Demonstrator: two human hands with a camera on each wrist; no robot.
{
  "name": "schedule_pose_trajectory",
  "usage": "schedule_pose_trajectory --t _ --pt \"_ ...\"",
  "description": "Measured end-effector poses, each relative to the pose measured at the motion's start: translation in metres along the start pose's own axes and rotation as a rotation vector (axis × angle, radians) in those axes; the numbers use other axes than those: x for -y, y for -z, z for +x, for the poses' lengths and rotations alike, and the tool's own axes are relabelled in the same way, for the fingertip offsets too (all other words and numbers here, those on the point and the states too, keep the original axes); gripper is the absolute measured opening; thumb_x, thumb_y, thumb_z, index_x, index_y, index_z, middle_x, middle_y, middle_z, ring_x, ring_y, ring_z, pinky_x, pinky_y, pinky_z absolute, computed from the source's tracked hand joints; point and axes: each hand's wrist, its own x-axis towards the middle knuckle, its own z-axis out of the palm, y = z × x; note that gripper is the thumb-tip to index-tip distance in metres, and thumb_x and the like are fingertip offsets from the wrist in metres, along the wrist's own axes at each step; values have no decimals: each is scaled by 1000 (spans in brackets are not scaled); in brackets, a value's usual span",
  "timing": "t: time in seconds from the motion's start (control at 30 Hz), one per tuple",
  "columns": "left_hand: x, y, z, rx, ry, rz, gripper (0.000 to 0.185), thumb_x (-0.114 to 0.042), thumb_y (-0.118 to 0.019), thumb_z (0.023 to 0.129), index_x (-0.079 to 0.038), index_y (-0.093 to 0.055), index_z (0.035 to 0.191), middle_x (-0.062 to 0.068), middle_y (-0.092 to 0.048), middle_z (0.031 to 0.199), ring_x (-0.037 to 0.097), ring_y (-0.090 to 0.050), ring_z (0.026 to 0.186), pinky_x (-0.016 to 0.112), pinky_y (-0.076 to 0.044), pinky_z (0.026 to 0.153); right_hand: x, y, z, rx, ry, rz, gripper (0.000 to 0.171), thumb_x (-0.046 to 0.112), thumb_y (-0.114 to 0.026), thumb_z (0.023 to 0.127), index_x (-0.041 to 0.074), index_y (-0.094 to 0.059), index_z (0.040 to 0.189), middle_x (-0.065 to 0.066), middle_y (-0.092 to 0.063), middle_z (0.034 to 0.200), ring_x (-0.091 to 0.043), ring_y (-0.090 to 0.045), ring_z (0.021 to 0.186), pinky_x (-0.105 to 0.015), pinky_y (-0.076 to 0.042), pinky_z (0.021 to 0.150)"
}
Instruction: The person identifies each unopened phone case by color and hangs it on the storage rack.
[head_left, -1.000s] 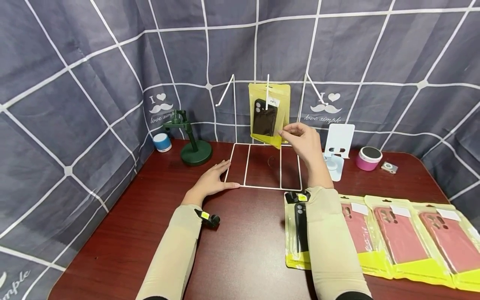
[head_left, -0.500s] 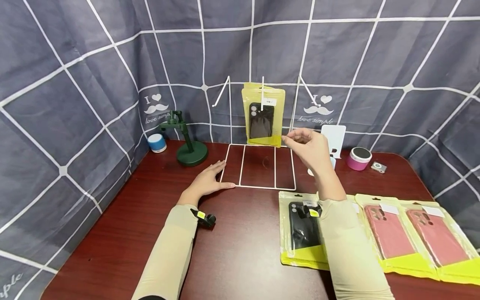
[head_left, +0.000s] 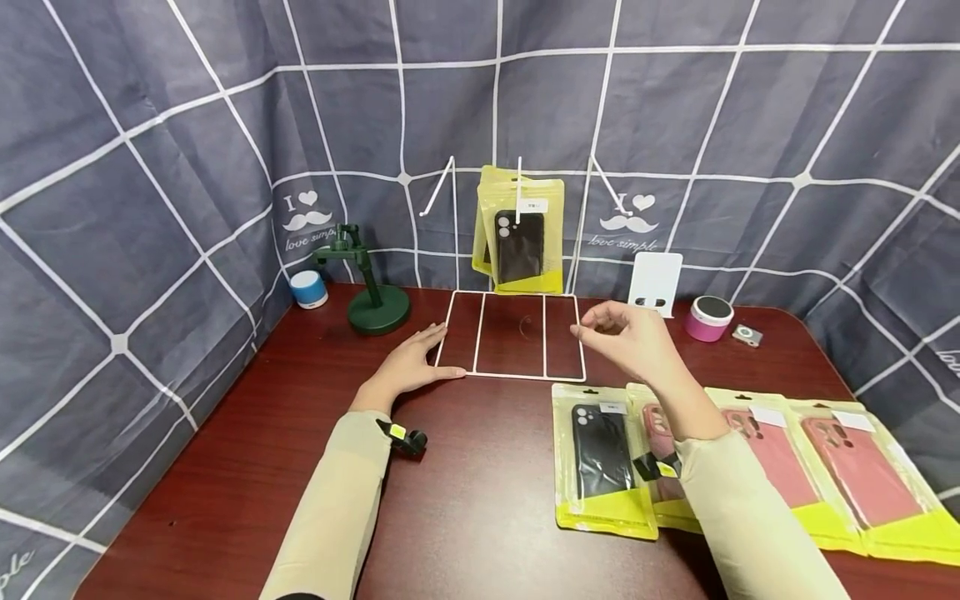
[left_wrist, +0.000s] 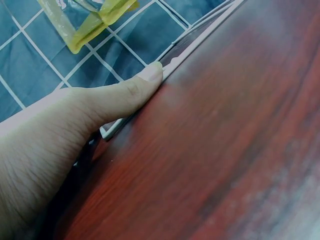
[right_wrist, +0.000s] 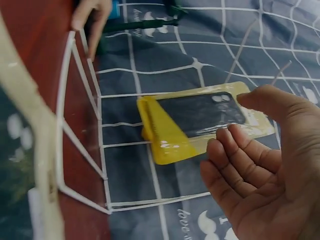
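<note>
Yellow hanging pouch [head_left: 519,237] sits beyond the right hand [head_left: 630,337], its grip empty, relaxed.

Head view bright, even, light from above/front; soft shadows under both forearms on the glossy dark-red wooden table [head_left: 487,500], w/ faint sheen. Grid lines of the grey checked cloth backdrop [head_left: 150,167] bow at the edges: wide-angle distortion. Left wrist view blurred, esp. lower right. Right wrist view dimmer, soft, near edge smeared.
</note>
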Motion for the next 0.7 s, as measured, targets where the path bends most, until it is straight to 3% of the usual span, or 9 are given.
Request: schedule_pose_trajectory --t 0.2,0.37,0.5,0.7 --pt "0 1 -1 7 7 5 115 -87 -63 70 -22 -32 159 4 -26 165 32 -24 151 48 -24 121 -31 -2 -17 227 36 76 12 27 -76 91 17 -73 96 4 -73 88 -15 -66 80 -24 -53 70" --pt "-2 2 -1 3 5 12 115 -87 -62 70 -22 -32 159 3 -27 165 29 -24 151 49 -25 120 -63 -2 -30 401 43 88 13 26 -74 94 16 -73 103 5 -73 94 -14 -67 88 -27 -54 79" --pt "-2 2 1 -6 -10 19 114 -88 -61 70 -21 -33 159 2 -28 164 26 -25 151 49 -27 119 -82 -4 -36 464 35 54 19 22 -75 93 10 -73 108 2 -72 97 -16 -66 91 -29 -54 81" --pt "-1 1 1 -10 -8 31 115 -89 -61 69 -22 -33 159 1 -30 164 23 -27 150 48 -31 118 -92 -4 -37 477 35 -10 28 23 -79 89 8 -72 110 0 -69 99 -18 -65 94 -33 -56 82"
